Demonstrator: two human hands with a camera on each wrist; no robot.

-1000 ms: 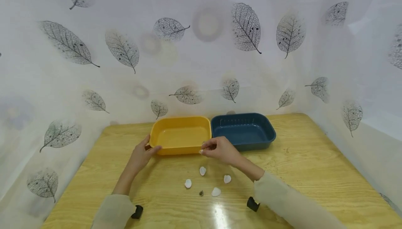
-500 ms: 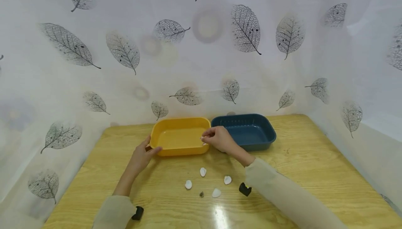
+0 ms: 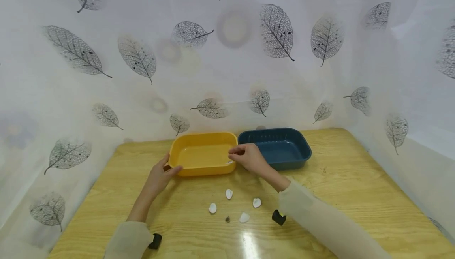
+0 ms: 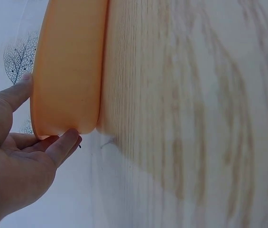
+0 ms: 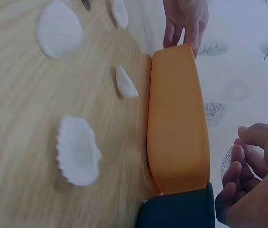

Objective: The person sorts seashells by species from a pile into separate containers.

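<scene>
My left hand (image 3: 159,177) grips the left end of the yellow plastic tray (image 3: 202,171), thumb over its front rim and fingers against the side. Over the tray's right end hovers my right hand (image 3: 251,158), its fingers loosely bent and thumb close to the index fingertip. Nothing shows between those fingers (image 5: 237,156) in the right wrist view. A small white piece, shell-like, (image 3: 229,162) shows just below them, inside the tray's front right corner. On the table in front lie several white seashells (image 3: 244,217), ribbed in the right wrist view, and one small dark grey-brown piece (image 3: 227,219).
A dark blue tray (image 3: 290,165) stands right up against the yellow one's right end. The wooden table (image 3: 355,196) backs onto a white curtain with leaf prints (image 3: 234,69). Black devices sit at both wrists, the right one (image 3: 279,217) close to the shells.
My right hand has moved up and inward over the yellow tray from its front rim. The white piece it pinched now shows below the fingers, apart from them. The left hand stays put.
</scene>
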